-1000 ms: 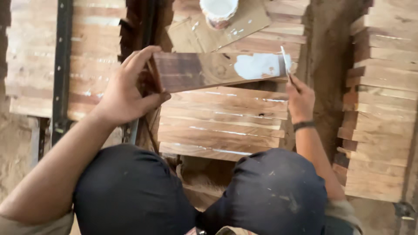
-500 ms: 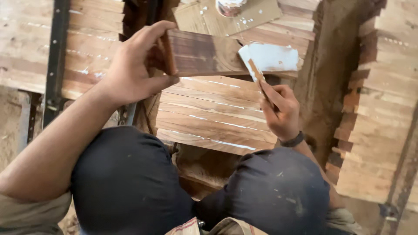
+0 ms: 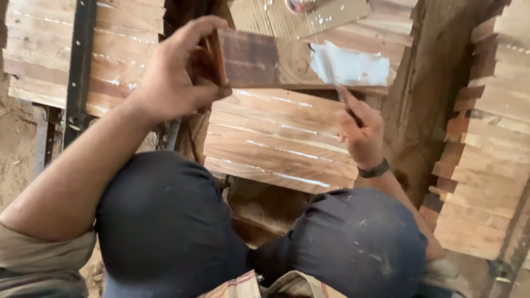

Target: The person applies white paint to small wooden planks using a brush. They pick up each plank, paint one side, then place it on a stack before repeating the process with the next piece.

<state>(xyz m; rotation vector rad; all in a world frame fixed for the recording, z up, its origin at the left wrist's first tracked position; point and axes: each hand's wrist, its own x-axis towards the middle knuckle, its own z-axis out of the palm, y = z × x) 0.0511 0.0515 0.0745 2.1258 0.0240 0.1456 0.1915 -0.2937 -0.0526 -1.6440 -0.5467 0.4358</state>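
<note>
My left hand [image 3: 179, 72] grips the left end of a dark wooden plank [image 3: 265, 58], holding it above a stack of planks. A patch of white glue [image 3: 350, 66] covers the plank's right part. My right hand [image 3: 361, 129] holds a thin flat stick [image 3: 345, 98], its tip just below the plank's lower edge, under the glue patch. A dark band sits on my right wrist. Both my knees in dark trousers fill the lower part of the view.
A stack of light planks with white glue lines [image 3: 281, 140] lies under the held plank. More planks lie at the left [image 3: 121, 49] with a black metal bar [image 3: 77, 66] across them. Stacked planks [image 3: 491, 138] rise at the right. A container [image 3: 301, 5] stands at the top.
My right hand has drawn the stick down off the glue patch toward me. The plank has stayed in my left hand, the view shifting slightly.
</note>
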